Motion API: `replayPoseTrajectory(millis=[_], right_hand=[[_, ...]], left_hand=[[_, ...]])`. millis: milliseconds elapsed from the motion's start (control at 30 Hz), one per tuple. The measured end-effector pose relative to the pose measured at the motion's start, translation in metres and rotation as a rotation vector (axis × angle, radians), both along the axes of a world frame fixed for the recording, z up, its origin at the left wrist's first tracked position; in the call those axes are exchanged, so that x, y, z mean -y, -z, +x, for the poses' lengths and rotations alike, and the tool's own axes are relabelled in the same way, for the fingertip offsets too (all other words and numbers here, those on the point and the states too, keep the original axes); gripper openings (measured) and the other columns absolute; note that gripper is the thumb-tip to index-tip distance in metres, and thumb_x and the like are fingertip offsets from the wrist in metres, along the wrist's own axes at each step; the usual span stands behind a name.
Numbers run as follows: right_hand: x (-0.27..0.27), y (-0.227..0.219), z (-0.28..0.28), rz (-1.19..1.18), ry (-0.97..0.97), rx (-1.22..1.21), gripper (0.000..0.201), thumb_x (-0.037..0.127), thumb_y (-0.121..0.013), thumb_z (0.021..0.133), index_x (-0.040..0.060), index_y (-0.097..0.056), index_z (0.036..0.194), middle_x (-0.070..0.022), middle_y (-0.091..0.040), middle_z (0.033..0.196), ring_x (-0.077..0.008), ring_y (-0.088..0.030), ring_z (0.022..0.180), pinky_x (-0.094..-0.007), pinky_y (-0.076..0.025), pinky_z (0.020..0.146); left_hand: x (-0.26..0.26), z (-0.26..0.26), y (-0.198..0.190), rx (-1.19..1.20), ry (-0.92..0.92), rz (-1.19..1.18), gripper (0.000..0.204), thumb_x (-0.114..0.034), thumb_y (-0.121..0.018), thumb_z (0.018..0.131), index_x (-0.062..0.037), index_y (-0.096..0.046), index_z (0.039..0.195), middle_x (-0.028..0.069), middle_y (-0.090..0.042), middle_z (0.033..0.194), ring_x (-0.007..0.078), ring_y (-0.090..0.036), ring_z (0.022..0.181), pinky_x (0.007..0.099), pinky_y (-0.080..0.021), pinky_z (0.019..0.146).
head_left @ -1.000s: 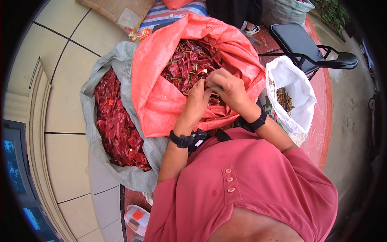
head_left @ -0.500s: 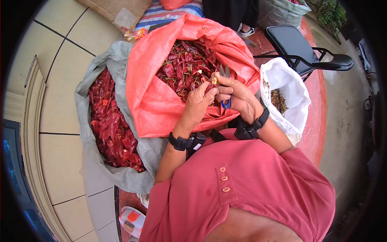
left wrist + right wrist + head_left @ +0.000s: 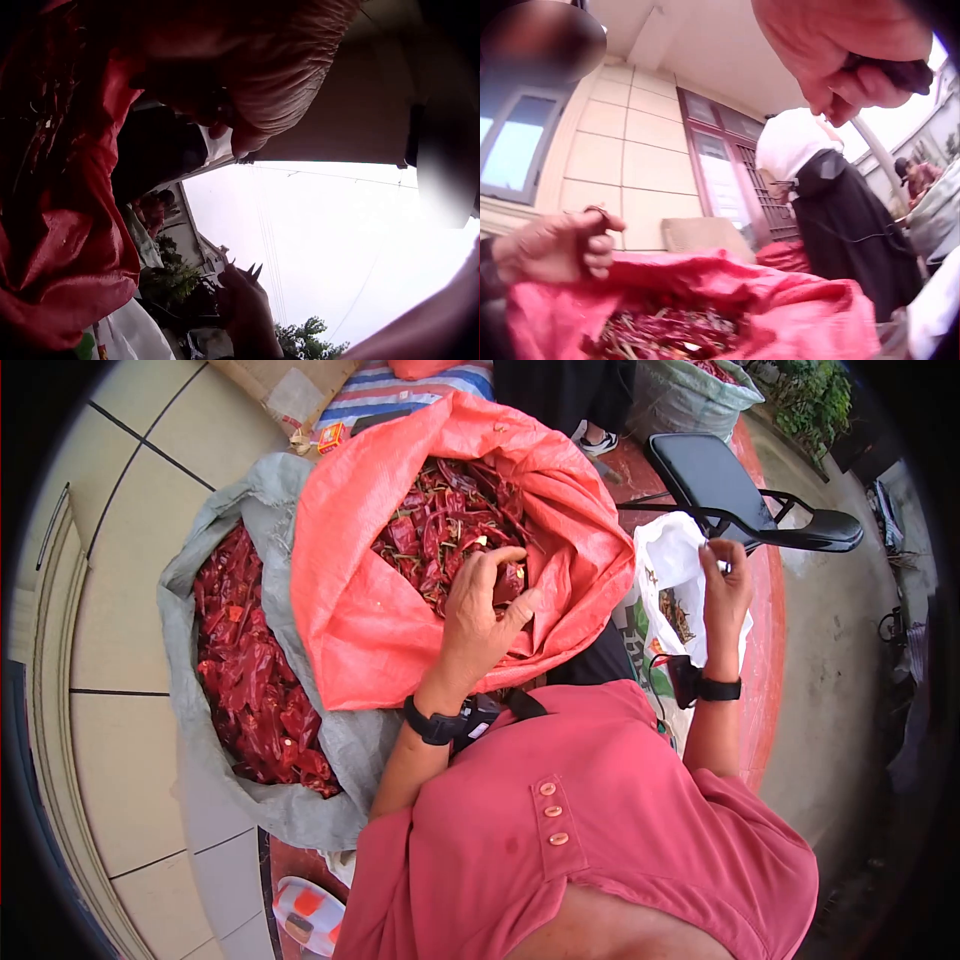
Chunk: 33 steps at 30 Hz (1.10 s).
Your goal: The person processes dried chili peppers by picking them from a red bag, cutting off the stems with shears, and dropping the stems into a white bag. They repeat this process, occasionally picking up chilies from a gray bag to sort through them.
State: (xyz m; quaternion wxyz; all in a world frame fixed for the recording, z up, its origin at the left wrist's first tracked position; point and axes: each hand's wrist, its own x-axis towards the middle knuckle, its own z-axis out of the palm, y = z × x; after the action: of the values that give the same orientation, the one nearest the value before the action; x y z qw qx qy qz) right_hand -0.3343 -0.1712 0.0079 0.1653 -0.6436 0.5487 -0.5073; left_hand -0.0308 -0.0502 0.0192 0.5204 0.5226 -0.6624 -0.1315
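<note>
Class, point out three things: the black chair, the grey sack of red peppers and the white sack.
Black chair [image 3: 705, 485]: head view, on its seat.
Grey sack [image 3: 355, 745]: head view, lower right fabric.
White sack [image 3: 678, 548]: head view, inner wall.

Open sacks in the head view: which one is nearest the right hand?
The white sack beside the black chair is nearest the right hand. It holds brownish bits; the coral sack and grey sack hold red peppers.

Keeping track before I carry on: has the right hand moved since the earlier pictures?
Yes: in the head view, the right hand has moved right, from over the red sack to over the white bag.
</note>
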Motion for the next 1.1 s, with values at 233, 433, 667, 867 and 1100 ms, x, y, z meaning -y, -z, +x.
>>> replayPoseTrajectory(millis=[233,433,667,867,1100], right_hand=[[-0.019,0.02,0.023,0.339,-0.19,-0.03,0.014,0.01,-0.064,0.088,0.0001,-0.065,0.096,-0.0081,-0.068,0.087,-0.0135,-0.061,0.079,-0.0274,-0.048,0.073],[-0.042,0.038,0.146,0.184,-0.724,-0.207,0.023,0.006,-0.067,0.081,0.0092,-0.064,0.104,-0.0096,-0.059,0.094,-0.0266,-0.061,0.081,-0.0351,-0.05,0.071],[-0.028,0.102,0.211,-0.216,-0.78,-0.531,0.025,0.017,-0.065,0.076,0.0211,-0.066,0.1,-0.01,-0.058,0.094,-0.0292,-0.064,0.081,-0.0426,-0.055,0.064],[-0.034,0.051,0.188,-0.062,-0.779,-0.361,0.027,0.01,-0.065,0.076,0.0131,-0.06,0.102,-0.0104,-0.054,0.098,-0.032,-0.062,0.084,-0.0447,-0.05,0.061],[-0.039,0.001,0.161,0.002,-0.961,0.062,0.016,0.004,-0.064,0.084,0.0064,-0.064,0.1,-0.008,-0.057,0.096,-0.0228,-0.059,0.09,-0.0328,-0.049,0.077]], left_hand=[[-0.066,0.049,-0.071,0.23,-0.676,-0.16,0.043,-0.01,-0.071,0.082,-0.0035,-0.058,0.122,0.0068,-0.056,0.092,0.0209,-0.054,0.084,0.0348,-0.044,0.079],[-0.109,0.135,-0.111,0.55,-1.165,-0.079,0.049,-0.018,-0.068,0.087,-0.0044,-0.053,0.132,0.0143,-0.058,0.115,0.0258,-0.052,0.107,0.0357,-0.04,0.095],[-0.103,0.068,-0.064,0.166,-0.735,0.131,0.03,-0.009,-0.059,0.091,0.002,-0.059,0.12,0.0085,-0.063,0.101,0.0189,-0.063,0.093,0.0324,-0.048,0.086],[-0.062,0.02,-0.022,-0.164,-0.337,0.348,0.019,-0.002,-0.057,0.089,0.0005,-0.063,0.107,0.0098,-0.063,0.092,0.0175,-0.064,0.076,0.0289,-0.052,0.069],[-0.025,0.024,-0.014,-0.026,-0.184,0.252,0.043,-0.006,-0.061,0.084,-0.0004,-0.054,0.126,0.0145,-0.058,0.12,0.0296,-0.048,0.12,0.0406,-0.035,0.105]])
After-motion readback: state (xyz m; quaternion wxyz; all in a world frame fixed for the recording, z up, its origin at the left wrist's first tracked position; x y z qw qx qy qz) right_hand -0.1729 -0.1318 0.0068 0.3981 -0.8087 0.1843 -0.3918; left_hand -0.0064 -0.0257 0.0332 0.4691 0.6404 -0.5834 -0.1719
